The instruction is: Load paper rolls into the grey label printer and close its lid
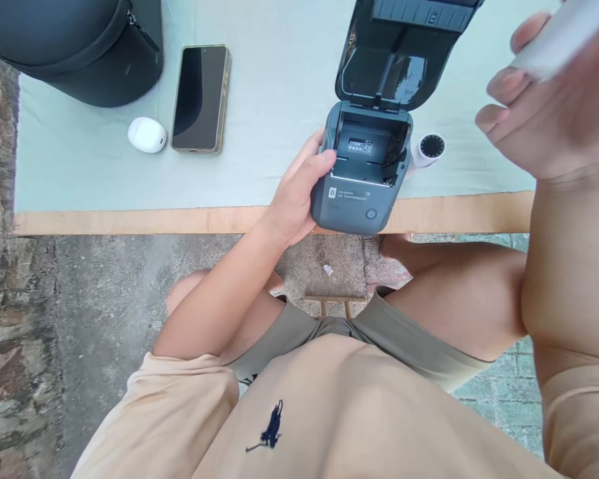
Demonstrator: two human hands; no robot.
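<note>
My left hand (294, 189) is wrapped round the left side of a dark grey portable label printer (352, 206), thumb on its upper edge. The printer's lid (394, 60) stands open at the far side, so its bare paper compartment (362, 143) shows, with a small printed sticker inside. At the upper right, my right hand (564, 126) is raised with curled fingers about a smooth white piece (564, 40), blurred and cut off by the frame. Just right of the printer, partly behind it, is a white roll (426, 152) with a dark, round end.
A pale green cloth (259, 86) covers the table, whose wooden front edge (190, 221) faces me. On the left are a black zippered case (90, 53), a white earbud case (147, 135) and a phone (199, 100). My legs are below the edge.
</note>
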